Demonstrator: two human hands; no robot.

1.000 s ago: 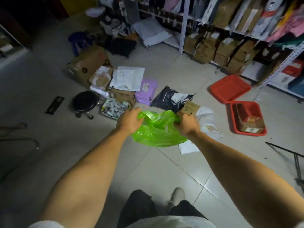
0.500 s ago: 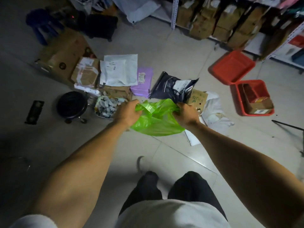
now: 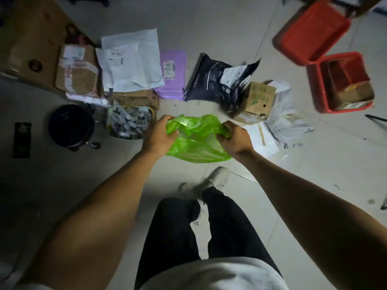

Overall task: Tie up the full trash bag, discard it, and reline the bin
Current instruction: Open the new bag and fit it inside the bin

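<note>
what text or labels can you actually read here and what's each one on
"Fruits": on the small cardboard box, printed in green.
Shipping labels on the purple mailer, white mailer, black mailer and taped box: too blurred to read.
Green bag: no print visible.

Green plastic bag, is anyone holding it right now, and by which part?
Yes. Both hands hold the green bag by its top edge: the left hand grips the left side, the right hand the right.

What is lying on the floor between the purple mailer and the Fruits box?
In the head view, a black mailer bag lies between purple mailer and Fruits box.
</note>
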